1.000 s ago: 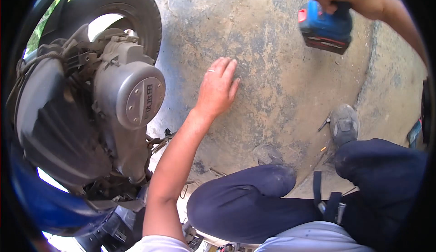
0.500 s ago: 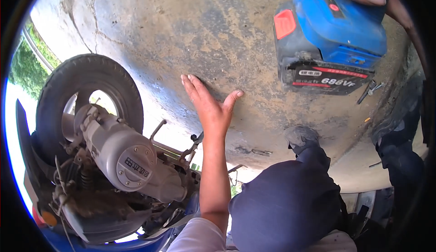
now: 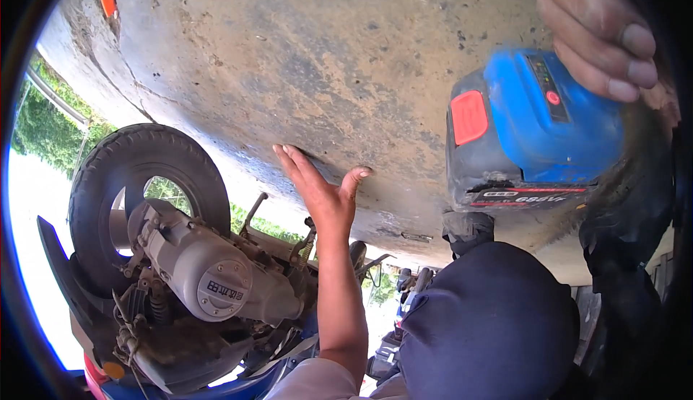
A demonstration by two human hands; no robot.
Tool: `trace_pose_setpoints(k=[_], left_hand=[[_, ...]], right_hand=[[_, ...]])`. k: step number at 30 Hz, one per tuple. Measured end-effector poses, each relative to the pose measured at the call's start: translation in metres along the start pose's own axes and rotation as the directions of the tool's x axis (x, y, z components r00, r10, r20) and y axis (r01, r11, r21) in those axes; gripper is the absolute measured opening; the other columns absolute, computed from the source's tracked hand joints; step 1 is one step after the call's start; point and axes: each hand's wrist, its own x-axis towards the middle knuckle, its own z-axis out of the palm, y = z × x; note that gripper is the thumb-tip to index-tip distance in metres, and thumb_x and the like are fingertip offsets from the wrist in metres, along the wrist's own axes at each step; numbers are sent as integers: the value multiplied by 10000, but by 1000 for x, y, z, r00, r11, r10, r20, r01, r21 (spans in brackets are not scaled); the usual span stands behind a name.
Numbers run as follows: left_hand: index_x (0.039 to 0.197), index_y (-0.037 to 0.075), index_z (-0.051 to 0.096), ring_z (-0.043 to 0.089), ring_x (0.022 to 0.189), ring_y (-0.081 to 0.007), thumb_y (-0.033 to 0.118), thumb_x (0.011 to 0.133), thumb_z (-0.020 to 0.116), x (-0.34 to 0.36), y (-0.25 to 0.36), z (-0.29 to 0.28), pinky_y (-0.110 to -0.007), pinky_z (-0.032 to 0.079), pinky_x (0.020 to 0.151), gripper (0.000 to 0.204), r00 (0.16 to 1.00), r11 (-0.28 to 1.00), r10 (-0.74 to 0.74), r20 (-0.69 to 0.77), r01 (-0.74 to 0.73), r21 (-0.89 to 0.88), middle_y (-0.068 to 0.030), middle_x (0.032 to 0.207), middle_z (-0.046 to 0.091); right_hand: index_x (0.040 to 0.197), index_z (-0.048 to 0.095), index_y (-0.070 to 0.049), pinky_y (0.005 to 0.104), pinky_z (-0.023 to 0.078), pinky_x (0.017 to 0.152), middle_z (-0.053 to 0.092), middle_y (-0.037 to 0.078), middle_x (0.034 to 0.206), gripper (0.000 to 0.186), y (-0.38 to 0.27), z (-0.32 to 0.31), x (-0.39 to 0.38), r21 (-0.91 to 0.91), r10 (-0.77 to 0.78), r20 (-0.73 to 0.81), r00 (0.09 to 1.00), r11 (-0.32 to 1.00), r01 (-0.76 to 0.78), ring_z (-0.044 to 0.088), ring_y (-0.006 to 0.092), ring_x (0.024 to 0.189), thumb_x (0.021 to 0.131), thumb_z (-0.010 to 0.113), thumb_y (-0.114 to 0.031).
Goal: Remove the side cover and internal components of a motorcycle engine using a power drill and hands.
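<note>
My left hand is stretched out over the concrete, thumb apart from the fingers, holding nothing. At the upper right, my right hand has its fingers curled round a cordless power tool, close to the camera. Its blue foot, with a small dark panel and red button, joins a dark grey battery pack with a red release tab. The handle is mostly hidden by the fingers, and the tool's head does not show. Left of my left arm is a scooter's rear wheel, with a grey engine casing.
Worn, cracked concrete ground spreads across the top. A small orange-red object lies at the far upper left. My dark-clothed knee fills the lower middle, with my shoe beyond it. Greenery shows at the left.
The view has tilted, so the scooter sits lower. The cordless power tool appears lower, and more of my right hand shows. My left hand stays spread. The orange-red object has come into view.
</note>
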Motion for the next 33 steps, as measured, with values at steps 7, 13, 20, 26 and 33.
trace_pose_setpoints(k=[7,13,20,26,33], left_hand=[[1573,-89,231,211,1526,-512,581,659,880,5,15,0,-547,268,1220,1306,996,998,-41,-74,37,-49,-378,1634,168],[1472,-47,459,443,1414,-415,429,830,845,2,-13,-21,-510,351,1167,888,896,893,-255,-364,74,-444,-265,1525,462],[1241,2,618,660,1087,-227,279,1007,679,13,-93,-49,-412,519,902,368,311,297,-806,-504,-524,-798,-122,1231,673],[1291,-33,575,644,1134,-274,205,1037,581,-16,-103,-73,-437,573,911,347,540,-370,-744,-392,-823,-431,-163,1296,634],[1297,11,582,642,1116,-274,121,1060,517,-3,-119,-55,-439,587,944,269,494,-431,-811,-314,-867,-249,-150,1258,639]], right_hand=[[1405,555,-106,317,449,730,586,19,845,433,-23,42,22,-27,-7,115,993,1000,10,538,123,756,1015,613,-286],[1416,555,-129,306,433,749,583,10,866,426,-21,115,45,-95,45,272,961,995,-20,527,112,785,1026,602,-293],[1307,431,72,233,393,609,387,24,809,316,11,149,25,-60,-222,145,964,971,233,388,89,638,1031,544,-33],[1508,320,84,245,396,637,396,11,822,522,42,185,-2,-176,-240,145,960,948,264,403,81,680,1048,519,-58],[1470,415,22,250,413,633,418,1,794,483,92,223,-10,-252,-166,197,966,944,213,426,82,666,1036,565,-129]])
